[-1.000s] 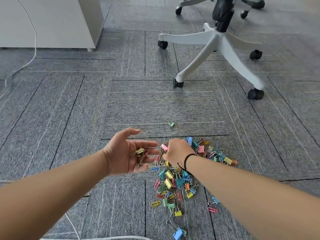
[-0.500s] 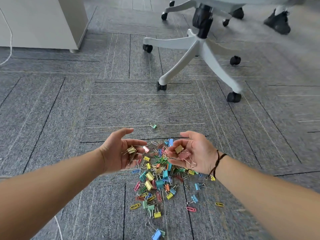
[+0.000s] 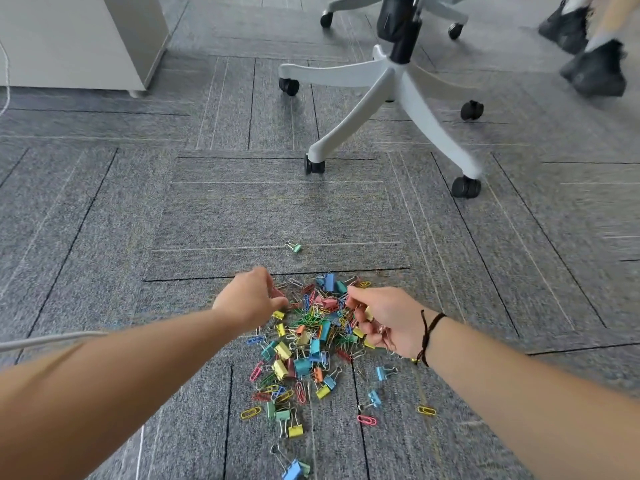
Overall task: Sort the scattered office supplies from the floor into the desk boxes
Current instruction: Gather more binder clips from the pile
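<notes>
Left grip [image 3: 254, 299]: curled, knuckles up, pinching at the pile's far-left edge; contents hidden.
Right grip [image 3: 384, 322]: closed on pink clips [image 3: 353, 302].
Pile [image 3: 304, 344]: on the floor [image 3: 104, 237], between both hands.
Stray clip [image 3: 295, 247]: beyond, nearer left.

both bare forearms reach in from the lower corners toward the middle of the frame. the left hand [image 3: 250, 299], back up, has its fingers curled downward. the right hand [image 3: 384, 320], right of centre, turns its palm leftward, fingers curled, a dark cord around its wrist
</notes>
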`<state>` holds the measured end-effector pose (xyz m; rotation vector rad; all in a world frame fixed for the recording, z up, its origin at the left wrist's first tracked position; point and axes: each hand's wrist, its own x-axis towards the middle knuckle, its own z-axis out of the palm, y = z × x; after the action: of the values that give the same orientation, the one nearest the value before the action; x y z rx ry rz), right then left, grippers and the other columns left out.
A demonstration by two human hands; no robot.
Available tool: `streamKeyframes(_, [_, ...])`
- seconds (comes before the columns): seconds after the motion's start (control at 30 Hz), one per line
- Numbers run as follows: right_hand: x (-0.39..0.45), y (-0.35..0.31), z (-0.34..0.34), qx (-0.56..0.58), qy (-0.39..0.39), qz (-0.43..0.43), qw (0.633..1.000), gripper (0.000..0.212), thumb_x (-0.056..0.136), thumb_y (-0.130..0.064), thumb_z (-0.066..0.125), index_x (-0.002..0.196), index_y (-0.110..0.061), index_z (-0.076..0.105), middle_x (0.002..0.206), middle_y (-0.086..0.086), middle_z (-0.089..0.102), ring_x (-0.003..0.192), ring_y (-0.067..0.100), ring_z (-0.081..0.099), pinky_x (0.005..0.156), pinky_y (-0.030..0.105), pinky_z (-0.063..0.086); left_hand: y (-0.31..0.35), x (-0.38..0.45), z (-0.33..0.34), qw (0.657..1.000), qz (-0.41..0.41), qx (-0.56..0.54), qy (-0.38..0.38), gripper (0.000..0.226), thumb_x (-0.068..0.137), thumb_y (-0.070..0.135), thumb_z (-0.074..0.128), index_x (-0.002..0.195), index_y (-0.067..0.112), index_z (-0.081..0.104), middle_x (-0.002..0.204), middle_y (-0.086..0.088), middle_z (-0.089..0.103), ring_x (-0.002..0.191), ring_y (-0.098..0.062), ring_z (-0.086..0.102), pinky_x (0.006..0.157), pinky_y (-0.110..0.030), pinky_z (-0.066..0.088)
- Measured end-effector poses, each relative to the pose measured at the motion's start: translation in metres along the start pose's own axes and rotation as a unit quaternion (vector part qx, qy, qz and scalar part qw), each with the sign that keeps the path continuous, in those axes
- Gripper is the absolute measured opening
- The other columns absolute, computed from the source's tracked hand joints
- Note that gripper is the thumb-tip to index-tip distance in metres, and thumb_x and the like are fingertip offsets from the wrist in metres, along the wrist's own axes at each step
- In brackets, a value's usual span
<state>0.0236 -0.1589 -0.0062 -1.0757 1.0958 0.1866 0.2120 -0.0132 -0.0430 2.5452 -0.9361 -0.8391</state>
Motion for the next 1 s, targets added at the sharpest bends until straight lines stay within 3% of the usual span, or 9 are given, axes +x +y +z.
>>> streamKeyframes(0.17, [0.004, 0.002, 0.003, -0.064, 0.031, -0.067, 0.995, 0.015, 0.1, -0.019, 0.058, 0.1, -0.005, 0.057, 0.056, 0.002, 0.051, 0.045, 0.013, 0.036, 0.038, 0.023, 0.022, 0.001, 0.007, 0.005, 0.999, 0.015, -0.045, -0.015, 0.025, 0.092, 0.035, 0.071, 0.094, 0.013, 0.06, 0.079, -0.001, 0.069, 0.053, -0.008, 0.056, 0.044, -0.015, 0.041])
streamKeyframes(0.23, [0.008, 0.001, 0.007, -0.124, 0.054, -0.094, 0.986, 0.02, 0.098, -0.025, 0.062, 0.104, -0.006, 0.059, 0.061, 0.003, 0.053, 0.044, 0.013, 0.036, 0.038, 0.024, 0.024, 0.0, 0.007, -0.001, 0.982, -0.013, -0.169, -0.08, 0.029, 0.093, 0.029, 0.07, 0.085, 0.003, 0.06, 0.07, -0.002, 0.063, 0.05, -0.01, 0.048, 0.043, -0.018, 0.04])
streamKeyframes(0.27, [0.01, 0.0, 0.011, -0.176, 0.07, -0.109, 0.976, 0.024, 0.096, -0.03, 0.065, 0.104, -0.008, 0.06, 0.067, 0.003, 0.055, 0.044, 0.012, 0.038, 0.038, 0.025, 0.028, 0.0, 0.005, -0.007, 0.95, -0.044, -0.277, -0.138, 0.028, 0.093, 0.025, 0.066, 0.08, 0.003, 0.058, 0.066, -0.002, 0.057, 0.049, -0.011, 0.043, 0.041, -0.02, 0.036])
streamKeyframes(0.33, [0.017, -0.004, 0.018, -0.297, 0.113, -0.14, 0.938, 0.031, 0.091, -0.043, 0.068, 0.102, -0.015, 0.061, 0.08, 0.0, 0.061, 0.057, 0.012, 0.051, 0.05, 0.027, 0.042, 0.0, -0.004, -0.02, 0.833, -0.096, -0.482, -0.255, 0.022, 0.09, 0.021, 0.055, 0.074, 0.007, 0.053, 0.063, -0.003, 0.048, 0.049, -0.013, 0.036, 0.039, -0.022, 0.028])
streamKeyframes(0.4, [0.023, -0.006, 0.024, -0.404, 0.146, -0.157, 0.889, 0.037, 0.089, -0.054, 0.066, 0.102, -0.019, 0.059, 0.088, -0.003, 0.063, 0.078, 0.016, 0.06, 0.065, 0.03, 0.047, -0.002, -0.013, -0.032, 0.758, -0.105, -0.562, -0.315, 0.019, 0.084, 0.023, 0.046, 0.071, 0.01, 0.05, 0.065, -0.004, 0.046, 0.051, -0.015, 0.036, 0.039, -0.02, 0.027])
streamKeyframes(0.57, [0.034, -0.007, 0.038, -0.549, 0.177, -0.152, 0.803, 0.038, 0.09, -0.054, 0.059, 0.094, -0.017, 0.055, 0.078, 0.0, 0.061, 0.071, 0.022, 0.06, 0.057, 0.03, 0.043, -0.008, -0.026, -0.049, 0.717, -0.065, -0.596, -0.355, 0.015, 0.074, 0.023, 0.051, 0.075, 0.008, 0.055, 0.076, -0.011, 0.057, 0.059, -0.018, 0.045, 0.043, -0.02, 0.033])
streamKeyframes(0.67, [0.044, -0.006, 0.042, -0.573, 0.198, -0.154, 0.78, 0.036, 0.09, -0.052, 0.058, 0.079, -0.018, 0.05, 0.068, 0.0, 0.052, 0.071, 0.026, 0.057, 0.059, 0.031, 0.04, -0.009, -0.028, -0.055, 0.704, -0.097, -0.613, -0.345, 0.027, 0.078, 0.027, 0.045, 0.08, 0.007, 0.063, 0.084, -0.014, 0.062, 0.064, -0.022, 0.054, 0.046, -0.021, 0.04])
streamKeyframes(0.9, [0.047, -0.011, 0.032, -0.533, 0.185, -0.16, 0.81, 0.034, 0.092, -0.018, 0.048, 0.059, -0.015, 0.044, 0.056, 0.004, 0.046, 0.052, 0.022, 0.043, 0.05, 0.026, 0.033, -0.015, -0.034, -0.065, 0.686, -0.125, -0.642, -0.319, 0.045, 0.082, 0.035, 0.045, 0.099, 0.001, 0.07, 0.091, -0.015, 0.067, 0.07, -0.025, 0.062, 0.056, -0.028, 0.053])
streamKeyframes(1.0, [0.04, -0.011, 0.022, -0.345, 0.166, -0.156, 0.911, 0.03, 0.094, -0.02, 0.05, 0.066, -0.013, 0.043, 0.054, 0.002, 0.038, 0.045, 0.017, 0.032, 0.044, 0.024, 0.026, -0.012, -0.036, -0.067, 0.691, -0.12, -0.645, -0.303, 0.045, 0.082, 0.034, 0.044, 0.103, 0.001, 0.066, 0.089, -0.015, 0.066, 0.07, -0.025, 0.061, 0.055, -0.028, 0.053])
